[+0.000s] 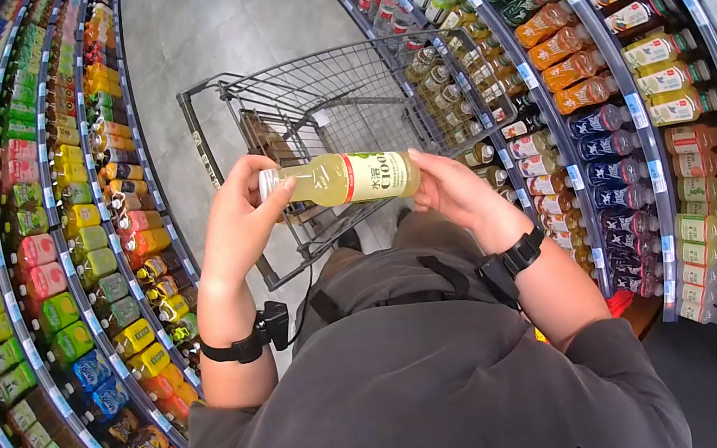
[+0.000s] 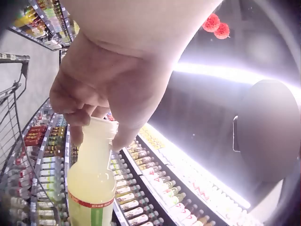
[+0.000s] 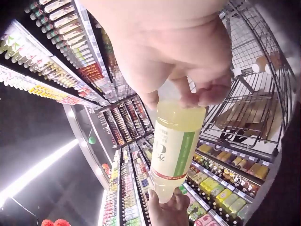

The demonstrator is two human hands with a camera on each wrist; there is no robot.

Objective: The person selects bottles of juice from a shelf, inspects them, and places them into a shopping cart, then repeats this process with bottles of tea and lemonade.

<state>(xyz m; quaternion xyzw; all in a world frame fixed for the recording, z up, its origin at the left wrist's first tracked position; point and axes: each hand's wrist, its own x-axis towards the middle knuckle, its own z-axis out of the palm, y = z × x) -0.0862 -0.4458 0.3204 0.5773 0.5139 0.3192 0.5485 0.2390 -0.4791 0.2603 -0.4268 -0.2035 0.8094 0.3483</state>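
Observation:
A bottle of pale yellow drink [image 1: 351,178] with a white cap and a cream, red and green label lies sideways in front of the person's body. My left hand [image 1: 240,216] pinches it at the neck, just by the cap. At the other end, my right hand [image 1: 458,189] holds the base between thumb and fingers. In the left wrist view the left hand [image 2: 113,80] covers the cap from above, fingers curled round the neck. The right wrist view shows the right hand [image 3: 188,70] gripping the base, with the left hand [image 3: 168,209] at the neck beyond.
A wire shopping cart [image 1: 328,88] stands just ahead, with a brown cardboard piece [image 1: 275,139] inside. Shelves of bottled drinks [image 1: 590,84] rise on the right, and more drink shelves [image 1: 54,253] line the left. Grey tiled floor [image 1: 188,35] runs between them.

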